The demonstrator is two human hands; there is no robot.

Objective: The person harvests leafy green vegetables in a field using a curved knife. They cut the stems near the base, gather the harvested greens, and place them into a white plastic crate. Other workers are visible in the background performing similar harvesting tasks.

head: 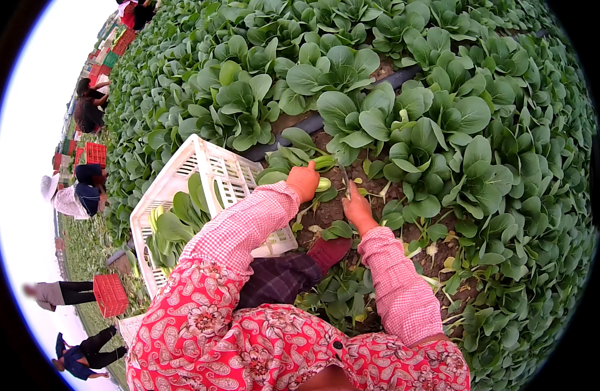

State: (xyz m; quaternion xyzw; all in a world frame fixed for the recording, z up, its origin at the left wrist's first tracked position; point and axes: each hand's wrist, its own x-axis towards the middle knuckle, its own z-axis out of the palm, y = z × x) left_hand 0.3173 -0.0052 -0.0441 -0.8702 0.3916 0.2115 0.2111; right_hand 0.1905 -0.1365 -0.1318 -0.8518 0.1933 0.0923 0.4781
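Note:
My left hand (304,182) grips a cut head of bok choy (324,162), its pale green stalks facing right and its leaves (290,154) reaching left. A second pale stalk base (324,184) shows just below, beside the fingers; whether the hand also holds it I cannot tell. My right hand (358,207) is closed around a knife with a thin metal blade (344,173), which points up beside the stalk end. Left of my arm, a white plastic crate (229,166) holds several bok choy heads (175,227). Part of its inside is hidden by my sleeve.
Growing bok choy (349,117) fills the ground ahead and to the right. A black irrigation hose (310,124) crosses between plants. Loose leaves and trimmings (432,249) litter the soil. My red shoe (329,253) is beside the crate. People (87,105) and red crates (110,295) are farther left.

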